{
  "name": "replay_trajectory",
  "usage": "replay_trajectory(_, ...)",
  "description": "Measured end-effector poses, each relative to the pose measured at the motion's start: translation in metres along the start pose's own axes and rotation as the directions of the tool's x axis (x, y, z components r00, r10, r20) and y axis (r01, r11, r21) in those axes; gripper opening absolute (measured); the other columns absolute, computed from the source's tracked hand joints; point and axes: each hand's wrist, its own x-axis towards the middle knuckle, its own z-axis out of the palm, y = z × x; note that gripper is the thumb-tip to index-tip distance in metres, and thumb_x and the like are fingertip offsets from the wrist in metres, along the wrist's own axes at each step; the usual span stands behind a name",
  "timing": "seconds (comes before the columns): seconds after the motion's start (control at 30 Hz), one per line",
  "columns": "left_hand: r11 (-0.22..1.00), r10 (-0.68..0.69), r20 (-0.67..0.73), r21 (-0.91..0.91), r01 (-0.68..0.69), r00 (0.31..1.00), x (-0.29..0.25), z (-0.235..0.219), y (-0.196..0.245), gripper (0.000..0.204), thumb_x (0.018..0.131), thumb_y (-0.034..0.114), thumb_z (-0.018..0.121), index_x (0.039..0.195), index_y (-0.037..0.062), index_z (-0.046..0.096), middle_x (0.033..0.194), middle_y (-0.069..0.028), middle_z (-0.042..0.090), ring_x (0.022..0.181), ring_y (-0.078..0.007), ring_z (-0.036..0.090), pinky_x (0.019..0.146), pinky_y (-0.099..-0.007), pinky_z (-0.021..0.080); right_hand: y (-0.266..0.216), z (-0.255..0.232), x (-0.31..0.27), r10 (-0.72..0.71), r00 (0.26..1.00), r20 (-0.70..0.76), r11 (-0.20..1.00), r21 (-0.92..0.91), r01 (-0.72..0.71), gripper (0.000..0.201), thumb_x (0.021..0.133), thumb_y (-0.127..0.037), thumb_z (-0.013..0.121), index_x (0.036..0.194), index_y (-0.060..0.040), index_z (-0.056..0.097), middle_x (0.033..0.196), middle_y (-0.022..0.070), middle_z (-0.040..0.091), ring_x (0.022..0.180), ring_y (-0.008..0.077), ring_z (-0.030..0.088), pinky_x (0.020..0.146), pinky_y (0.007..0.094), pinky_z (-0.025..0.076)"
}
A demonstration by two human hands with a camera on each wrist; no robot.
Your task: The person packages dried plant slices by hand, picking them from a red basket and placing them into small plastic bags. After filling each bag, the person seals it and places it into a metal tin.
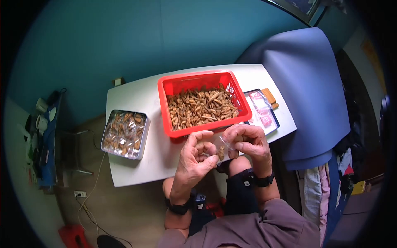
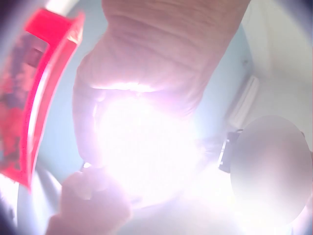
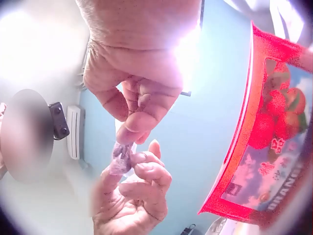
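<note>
In the head view a small clear bag [image 1: 221,152] with brown pieces inside hangs between both hands, in front of the red basket [image 1: 178,133]. My left hand [image 1: 195,159] pinches its lower left side between thumb and curled fingers. The right hand [image 1: 253,149] pinches the bag's upper right edge. From the right wrist view, the right hand [image 3: 132,73] holds one end of the bag [image 3: 121,157] and the left hand [image 3: 134,200] the other. Glare hides the bag in the left wrist view.
Brown dried pieces [image 1: 202,108] fill much of the basket. A metal tin [image 1: 144,136] of small filled bags stands at the left of the white table [image 1: 136,173]. Right of the basket lie a dark-edged tray [image 1: 276,124] with pink-printed packets and a wooden block [image 1: 269,96].
</note>
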Motion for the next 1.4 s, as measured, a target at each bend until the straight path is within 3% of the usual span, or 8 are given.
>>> replay_trajectory(0.07,1.000,0.031,-0.033,0.002,-0.031,0.999,-0.018,0.007,-0.003,0.052,0.087,-0.006,0.068,0.134,0.0021,0.048,0.097,-0.0019,0.061,0.085,-0.0047,0.060,0.071,-0.0195,0.054,-0.006,0.007,-0.017,0.000,0.999,0.048,0.999,0.041,-0.002,0.025,0.086,-0.005,0.069,0.109,0.0055,0.065,0.107,0.0136,0.068,0.073,0.0127,0.068,0.064,0.0239,0.052)
replay_trajectory(0.13,0.998,0.055,-0.090,0.005,-0.055,0.994,-0.035,0.017,0.004,0.050,0.087,-0.006,0.068,0.132,0.0010,0.048,0.097,-0.0028,0.060,0.083,-0.0047,0.060,0.069,-0.0202,0.056,-0.006,0.016,-0.031,-0.045,0.995,0.084,0.997,0.069,0.040,0.028,0.086,-0.006,0.074,0.111,0.0046,0.065,0.096,0.0090,0.069,0.070,0.0096,0.066,0.060,0.0222,0.050)
replay_trajectory(0.23,0.998,0.068,-0.104,0.024,-0.066,0.992,-0.057,0.033,0.005,0.045,0.089,-0.006,0.068,0.130,-0.0009,0.050,0.097,-0.0030,0.060,0.082,-0.0059,0.062,0.069,-0.0214,0.058,0.004,0.024,-0.053,-0.058,0.993,0.108,0.977,-0.198,0.078,0.022,0.091,-0.007,0.074,0.110,0.0017,0.067,0.071,0.0005,0.067,0.061,0.0039,0.061,0.053,0.0199,0.045)
replay_trajectory(0.4,1.000,0.025,-0.020,-0.016,-0.026,0.999,-0.097,0.054,-0.005,0.033,0.094,0.004,0.070,0.124,-0.0022,0.058,0.107,-0.0069,0.068,0.093,-0.0102,0.066,0.074,-0.0259,0.060,-0.017,0.040,-0.090,0.013,0.999,0.034,0.985,-0.171,-0.007,0.008,0.096,-0.002,0.069,0.102,0.0028,0.067,0.073,0.0018,0.067,0.062,0.0050,0.062,0.054,0.0204,0.047)
replay_trajectory(0.57,0.988,-0.068,-0.048,0.138,0.074,0.997,-0.127,0.074,-0.016,0.015,0.095,0.011,0.072,0.104,0.0012,0.065,0.090,-0.0021,0.068,0.081,-0.0059,0.063,0.066,-0.0212,0.053,-0.024,0.036,-0.122,-0.040,0.986,0.161,0.941,-0.327,0.091,0.005,0.095,-0.001,0.070,0.099,0.0005,0.067,0.076,0.0034,0.068,0.061,0.0069,0.063,0.054,0.0222,0.050)
replay_trajectory(0.87,0.977,-0.143,-0.033,0.158,0.147,0.989,-0.159,0.105,-0.037,0.023,0.094,0.012,0.069,0.111,0.0027,0.057,0.094,-0.0047,0.068,0.079,-0.0104,0.066,0.063,-0.0246,0.056,-0.018,0.035,-0.170,-0.055,0.986,0.156,0.951,-0.293,0.100,0.004,0.092,0.001,0.072,0.094,0.0011,0.069,0.076,0.0037,0.068,0.060,0.0069,0.063,0.052,0.0227,0.049)
replay_trajectory(1.2,0.964,-0.197,0.033,0.190,0.187,0.980,-0.151,0.110,-0.048,0.019,0.092,0.010,0.075,0.106,0.0024,0.065,0.094,-0.0024,0.068,0.083,-0.0074,0.064,0.071,-0.0227,0.053,-0.009,0.015,-0.180,-0.001,0.999,0.033,0.988,-0.152,0.007,0.018,0.091,0.001,0.074,0.107,-0.0001,0.067,0.075,0.0024,0.067,0.059,0.0048,0.061,0.052,0.0211,0.048)
replay_trajectory(1.4,0.970,-0.159,-0.071,0.172,0.169,0.985,-0.137,0.105,-0.050,0.020,0.096,0.013,0.073,0.112,0.0021,0.068,0.094,0.0004,0.070,0.086,-0.0057,0.064,0.081,-0.0217,0.051,-0.012,0.009,-0.169,0.037,0.997,0.073,0.989,-0.144,-0.026,0.030,0.090,0.004,0.072,0.119,-0.0022,0.065,0.071,0.0009,0.067,0.059,0.0039,0.059,0.053,0.0209,0.047)
